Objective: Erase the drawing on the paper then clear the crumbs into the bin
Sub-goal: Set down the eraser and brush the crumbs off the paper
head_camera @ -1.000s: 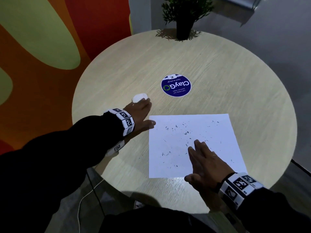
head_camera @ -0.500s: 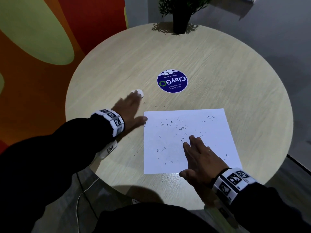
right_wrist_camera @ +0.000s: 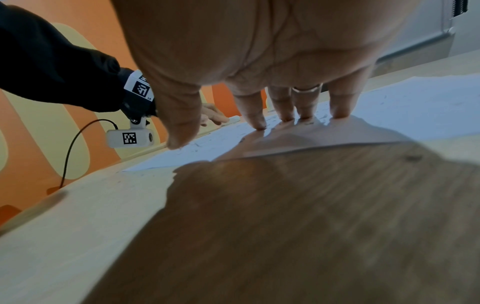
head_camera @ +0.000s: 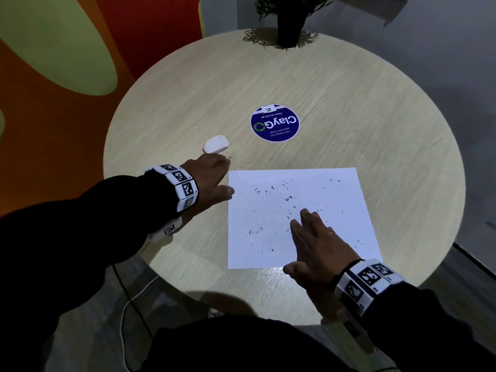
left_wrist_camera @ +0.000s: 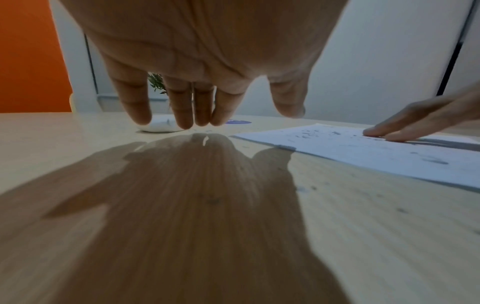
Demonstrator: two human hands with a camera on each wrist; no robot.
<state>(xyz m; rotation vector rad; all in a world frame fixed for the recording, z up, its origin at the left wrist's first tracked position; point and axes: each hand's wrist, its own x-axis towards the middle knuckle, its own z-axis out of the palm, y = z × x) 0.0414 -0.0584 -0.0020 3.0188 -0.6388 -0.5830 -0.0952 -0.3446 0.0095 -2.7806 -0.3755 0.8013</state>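
Observation:
A white sheet of paper (head_camera: 295,210) lies on the round table, strewn with several dark eraser crumbs (head_camera: 287,197). My right hand (head_camera: 316,245) lies flat with straight fingers (right_wrist_camera: 285,111) pressing on the paper's near right part. A white eraser (head_camera: 215,144) lies loose on the table, just beyond the paper's far left corner. My left hand (head_camera: 212,178) hovers low over the table with straight fingers (left_wrist_camera: 184,115), their tips just short of the eraser (left_wrist_camera: 158,125), holding nothing. No bin shows in any view.
A round blue sticker (head_camera: 274,122) is stuck to the light wood table (head_camera: 375,108) beyond the paper. A small potted plant (head_camera: 290,20) stands at the far edge. An orange and green wall (head_camera: 53,63) is on the left. A few crumbs (head_camera: 230,157) lie near the eraser.
My left hand has let go of the eraser and drawn back toward me, leaving it on the table. The right hand stays flat on the paper.

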